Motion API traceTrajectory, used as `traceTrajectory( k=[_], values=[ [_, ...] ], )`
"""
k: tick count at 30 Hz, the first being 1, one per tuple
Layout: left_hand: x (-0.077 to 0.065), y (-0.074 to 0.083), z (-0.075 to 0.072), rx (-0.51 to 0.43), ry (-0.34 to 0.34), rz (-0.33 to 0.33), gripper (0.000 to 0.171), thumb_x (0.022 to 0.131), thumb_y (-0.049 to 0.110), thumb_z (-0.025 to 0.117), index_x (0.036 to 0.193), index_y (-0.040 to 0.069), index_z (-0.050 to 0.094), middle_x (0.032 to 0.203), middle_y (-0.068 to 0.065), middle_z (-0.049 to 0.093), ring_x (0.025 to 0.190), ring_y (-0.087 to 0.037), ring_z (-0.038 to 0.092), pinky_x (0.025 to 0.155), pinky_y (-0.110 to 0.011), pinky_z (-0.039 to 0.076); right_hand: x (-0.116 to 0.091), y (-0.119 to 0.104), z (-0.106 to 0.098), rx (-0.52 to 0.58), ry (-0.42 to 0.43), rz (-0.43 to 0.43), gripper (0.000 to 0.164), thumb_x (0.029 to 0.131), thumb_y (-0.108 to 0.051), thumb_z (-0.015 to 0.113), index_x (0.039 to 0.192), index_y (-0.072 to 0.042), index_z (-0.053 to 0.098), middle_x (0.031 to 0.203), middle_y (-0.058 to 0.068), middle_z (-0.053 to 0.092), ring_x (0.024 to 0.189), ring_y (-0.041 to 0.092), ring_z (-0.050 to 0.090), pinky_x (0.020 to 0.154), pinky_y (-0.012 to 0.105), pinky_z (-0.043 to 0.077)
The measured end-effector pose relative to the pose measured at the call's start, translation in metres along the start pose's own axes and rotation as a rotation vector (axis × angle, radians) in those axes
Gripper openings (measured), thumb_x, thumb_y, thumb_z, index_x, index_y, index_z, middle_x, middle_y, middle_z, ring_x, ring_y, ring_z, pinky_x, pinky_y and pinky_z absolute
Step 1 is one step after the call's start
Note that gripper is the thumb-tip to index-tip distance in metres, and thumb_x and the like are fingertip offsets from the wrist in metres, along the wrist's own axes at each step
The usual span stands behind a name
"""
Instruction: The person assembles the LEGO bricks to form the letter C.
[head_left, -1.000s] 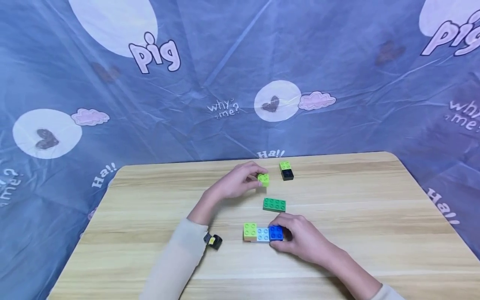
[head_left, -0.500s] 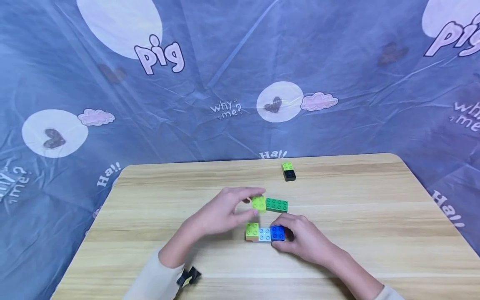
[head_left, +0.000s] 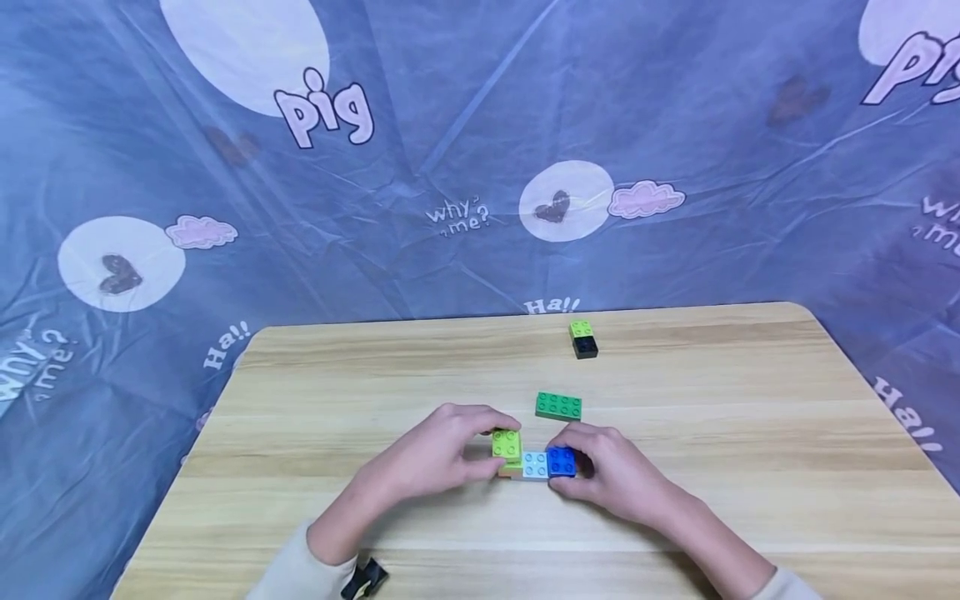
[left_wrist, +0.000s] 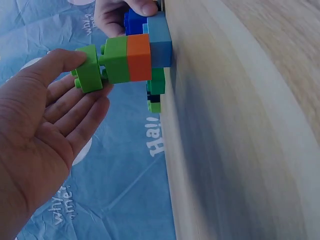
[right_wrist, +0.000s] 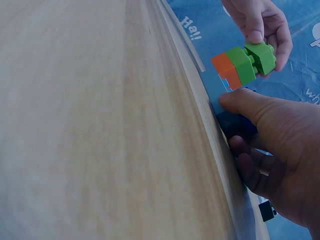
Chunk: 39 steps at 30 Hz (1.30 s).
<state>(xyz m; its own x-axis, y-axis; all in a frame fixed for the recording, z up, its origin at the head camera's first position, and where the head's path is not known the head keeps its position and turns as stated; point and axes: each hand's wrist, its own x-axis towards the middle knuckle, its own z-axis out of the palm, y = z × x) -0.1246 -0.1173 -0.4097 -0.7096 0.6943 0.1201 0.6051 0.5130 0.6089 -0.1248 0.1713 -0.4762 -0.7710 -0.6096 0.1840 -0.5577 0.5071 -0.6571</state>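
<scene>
My left hand (head_left: pixel 431 454) pinches a lime green building brick (head_left: pixel 506 444) between thumb and fingers. In the left wrist view that brick sits slightly tilted right over the studs of a second lime green brick (left_wrist: pixel 116 59), with a narrow gap showing between them. Below the second one is an orange brick (left_wrist: pixel 139 57), stacked on the left end of a light blue brick (head_left: pixel 535 465). A dark blue brick (head_left: pixel 561 461) stands on the right end of the light blue one. My right hand (head_left: pixel 618 479) grips this right end, thumb in front and fingers behind.
Behind the stack lies a dark green brick (head_left: pixel 558 406) with two rows of studs. Farther back on the wooden table (head_left: pixel 712 400) are a lime green brick (head_left: pixel 581 328) and a black brick (head_left: pixel 585 347), end to end. A printed blue cloth (head_left: pixel 420 275) hangs behind the table.
My left hand has brought the lime green brick from the back of the table toward me, past the dark green brick, to above the stack's left end. My right hand has stayed at the dark blue brick.
</scene>
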Motion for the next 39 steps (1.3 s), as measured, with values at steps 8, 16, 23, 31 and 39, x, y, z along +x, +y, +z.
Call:
traceTrajectory(
  k=[8,16,23,31,39],
  values=[
    [0.0010,0.0000,0.0015,0.000,-0.008,-0.001,0.043,0.094,0.022,0.082,0.135,0.011,0.070,0.129,0.004,0.073,0.119,-0.005,0.067,0.104,-0.024,0.052,0.0004,-0.0003,-0.0009,0.001,-0.010,0.009,0.027,0.086,-0.022,0.090,0.109,-0.020,0.075,0.101,-0.015,0.069,0.080,0.002,0.058,0.068,0.022,0.052],
    [0.0014,-0.0004,0.0030,0.032,-0.001,0.024,0.044,0.095,0.027,0.083,0.133,0.011,0.071,0.127,0.005,0.074,0.119,-0.004,0.067,0.104,-0.024,0.052,0.0002,-0.0001,-0.0004,0.005,-0.005,0.000,0.027,0.086,-0.020,0.090,0.108,-0.021,0.075,0.099,-0.016,0.068,0.079,0.002,0.057,0.066,0.022,0.051],
    [0.0011,-0.0008,0.0032,0.030,0.004,0.016,0.043,0.095,0.030,0.082,0.133,0.012,0.072,0.126,0.005,0.075,0.116,-0.003,0.068,0.103,-0.025,0.053,0.0005,0.0005,-0.0001,0.013,-0.004,-0.004,0.026,0.086,-0.020,0.090,0.108,-0.021,0.075,0.100,-0.015,0.068,0.079,0.002,0.058,0.066,0.021,0.052],
    [0.0004,0.0016,0.0027,0.027,-0.013,0.019,0.041,0.098,0.029,0.079,0.135,0.012,0.073,0.130,0.003,0.074,0.117,-0.002,0.067,0.102,-0.024,0.053,0.0003,0.0008,0.0004,0.018,-0.007,0.002,0.027,0.087,-0.021,0.090,0.109,-0.021,0.075,0.102,-0.015,0.069,0.081,0.002,0.059,0.068,0.022,0.053],
    [0.0009,0.0020,0.0039,0.078,-0.006,0.078,0.040,0.098,0.026,0.078,0.134,0.010,0.073,0.131,0.000,0.074,0.121,-0.009,0.068,0.103,-0.022,0.052,0.0009,0.0010,-0.0002,0.016,-0.009,-0.005,0.028,0.086,-0.020,0.090,0.109,-0.020,0.075,0.101,-0.014,0.070,0.082,0.002,0.060,0.070,0.022,0.054]
  ],
)
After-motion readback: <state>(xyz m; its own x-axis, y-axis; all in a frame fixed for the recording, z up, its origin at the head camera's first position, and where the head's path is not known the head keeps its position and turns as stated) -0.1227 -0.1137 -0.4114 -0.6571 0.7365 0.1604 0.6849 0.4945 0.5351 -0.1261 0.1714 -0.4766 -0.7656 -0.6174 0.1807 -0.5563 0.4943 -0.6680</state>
